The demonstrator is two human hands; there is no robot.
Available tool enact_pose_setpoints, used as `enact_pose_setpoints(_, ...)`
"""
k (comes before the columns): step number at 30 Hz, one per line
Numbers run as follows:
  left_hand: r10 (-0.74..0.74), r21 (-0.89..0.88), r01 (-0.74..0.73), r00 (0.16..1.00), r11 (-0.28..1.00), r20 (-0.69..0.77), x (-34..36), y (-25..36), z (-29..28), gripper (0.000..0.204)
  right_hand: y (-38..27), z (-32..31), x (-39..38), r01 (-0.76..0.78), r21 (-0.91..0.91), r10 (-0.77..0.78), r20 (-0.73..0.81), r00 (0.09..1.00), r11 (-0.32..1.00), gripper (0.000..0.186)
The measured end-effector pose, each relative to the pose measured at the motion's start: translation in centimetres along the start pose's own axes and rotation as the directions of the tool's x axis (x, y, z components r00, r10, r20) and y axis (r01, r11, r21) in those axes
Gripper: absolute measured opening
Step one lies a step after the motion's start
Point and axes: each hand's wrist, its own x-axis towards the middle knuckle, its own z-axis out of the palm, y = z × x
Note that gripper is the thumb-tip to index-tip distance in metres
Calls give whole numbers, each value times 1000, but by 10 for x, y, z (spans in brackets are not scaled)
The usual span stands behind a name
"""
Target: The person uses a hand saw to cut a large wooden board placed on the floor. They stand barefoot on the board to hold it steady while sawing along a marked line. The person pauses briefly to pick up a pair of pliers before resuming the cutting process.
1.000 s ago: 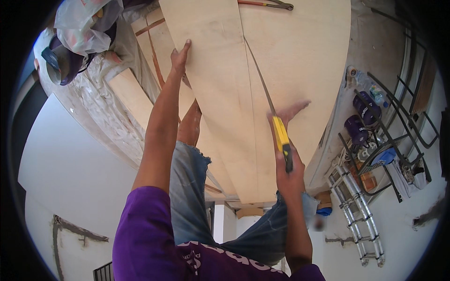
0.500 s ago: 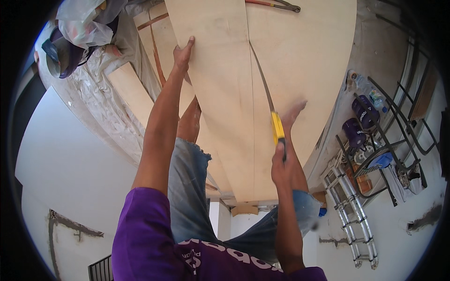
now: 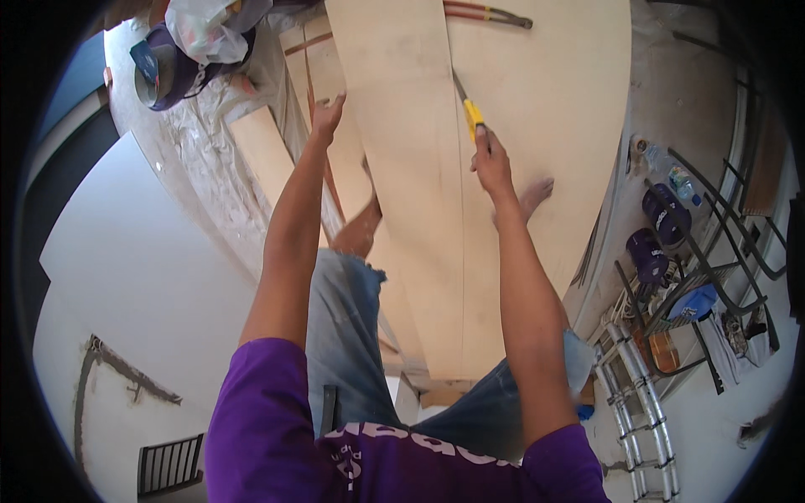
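Note:
My right hand (image 3: 491, 163) grips the yellow and black handle of a handsaw (image 3: 472, 113), whose blade lies along a long cut line in a pale plywood sheet (image 3: 543, 117). My left hand (image 3: 327, 113) holds the left edge of the upper board (image 3: 386, 75), thumb on top and the other fingers mostly hidden. My bare foot (image 3: 534, 196) rests on the sheet to the right of the saw, partly behind my right arm. At the top of the sheet lies a long red-handled cutting tool (image 3: 486, 18).
A narrow plywood offcut (image 3: 256, 138) lies on plastic sheeting (image 3: 201, 134) at left, below bags and a bucket (image 3: 168, 71). At right are black metal frames (image 3: 738, 243), two purple containers (image 3: 667, 214), bottles (image 3: 683, 180) and an aluminium ladder (image 3: 637, 402).
My right hand and the saw have moved forward, up the cut, with more of the blade now out of sight. My left hand stays at the board's edge. The view has shifted slightly.

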Motion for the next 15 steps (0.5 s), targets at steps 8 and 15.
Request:
enact_pose_setpoints(8,119,-222,-93,987,971,108,36,3,43,101,-12,15,-7,-13,87,14,-7,1000,996,55)
enact_pose_setpoints(15,85,-394,-71,996,916,17,18,25,71,99,2,7,-87,95,-178,-132,-211,969,980,44)
